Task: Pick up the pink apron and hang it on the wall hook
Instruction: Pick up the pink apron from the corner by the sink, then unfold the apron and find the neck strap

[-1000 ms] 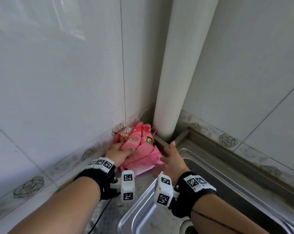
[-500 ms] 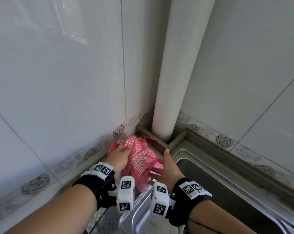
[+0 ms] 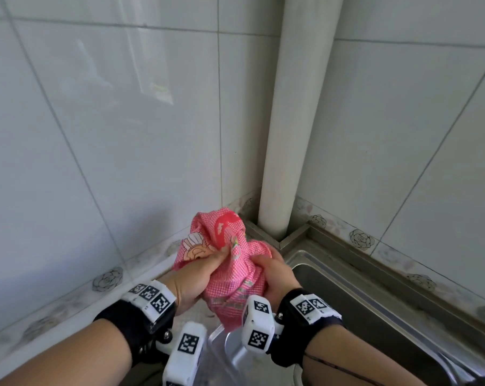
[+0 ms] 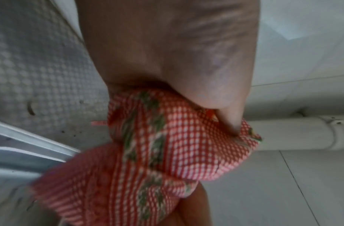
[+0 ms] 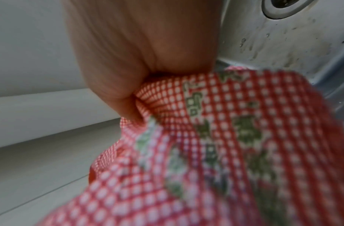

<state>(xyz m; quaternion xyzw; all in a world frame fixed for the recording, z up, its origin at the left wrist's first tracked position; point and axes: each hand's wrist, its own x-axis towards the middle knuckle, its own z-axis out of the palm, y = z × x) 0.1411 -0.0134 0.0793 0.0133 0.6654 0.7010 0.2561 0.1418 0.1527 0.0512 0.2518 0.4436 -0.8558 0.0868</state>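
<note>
A pink checked apron (image 3: 227,263), crumpled into a tight bundle, is held in the air between both hands, above the counter's edge and the near corner of a steel sink (image 3: 380,307). The left hand (image 3: 196,277) and right hand (image 3: 274,274) each have fingers curled tightly into the cloth. No neck loop, strap or wall hook shows, so the likely trouble is hanging it by a bunched fold that slips off, or a loose end trailing into the sink.
</note>
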